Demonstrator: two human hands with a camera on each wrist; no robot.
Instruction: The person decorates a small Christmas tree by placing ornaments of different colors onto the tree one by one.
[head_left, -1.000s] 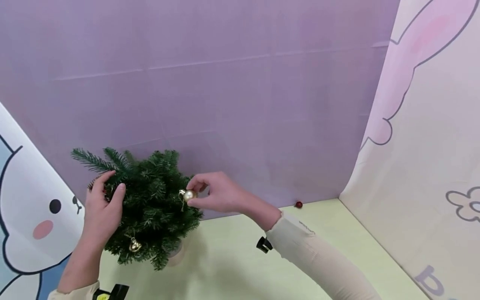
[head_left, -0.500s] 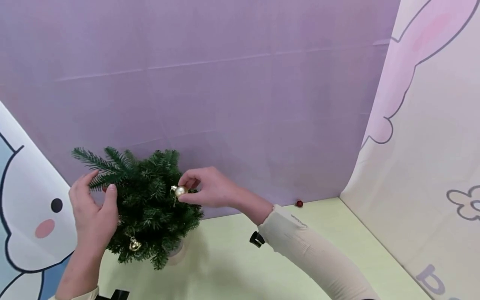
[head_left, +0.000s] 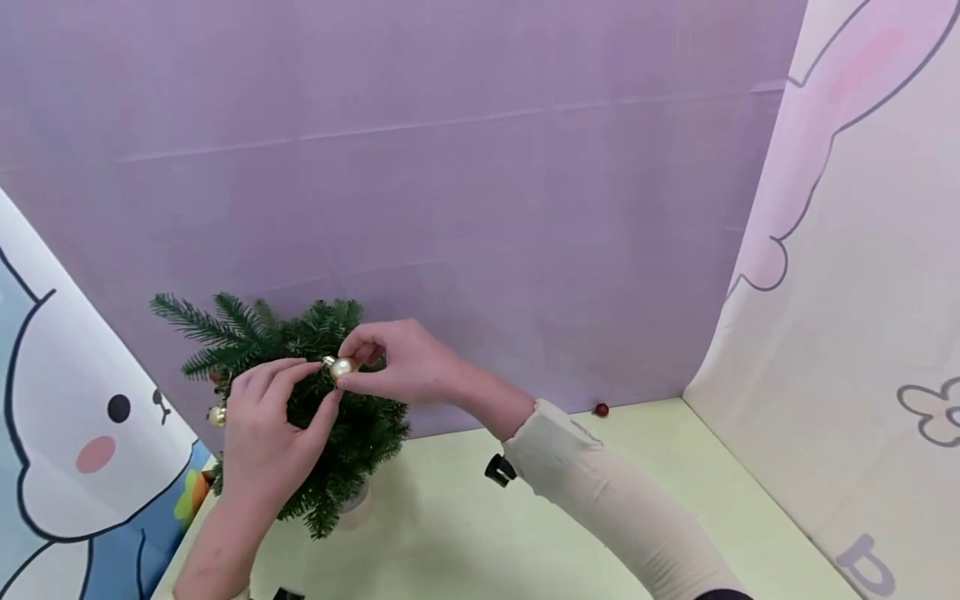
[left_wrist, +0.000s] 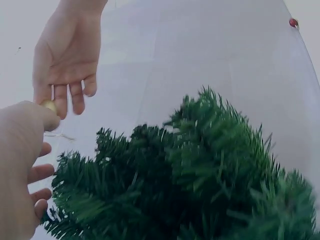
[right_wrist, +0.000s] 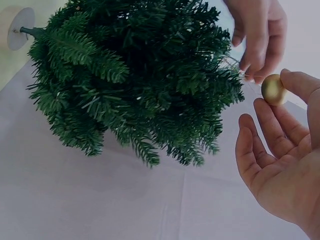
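A gold Christmas bauble is pinched between thumb and fingertips of my right hand, in front of the small green Christmas tree. Its cap points left, and a thin gold hanging loop trails from it towards the branches in the right wrist view. My left hand reaches in from the left, index fingertip right at the cap and thumb just below the bauble, with a gap between them. In the left wrist view the bauble is partly hidden behind the left hand. My left hand covers part of the tree.
Another gold bauble hangs at the tree's left side. A small red bauble lies at the back of the pale green table. The tree's round base stands on the table; a purple backdrop rises behind, printed panels at both sides.
My right hand has carried the bauble left and slightly up across the tree. My left hand has left the tree's left branches and moved right to the bauble.
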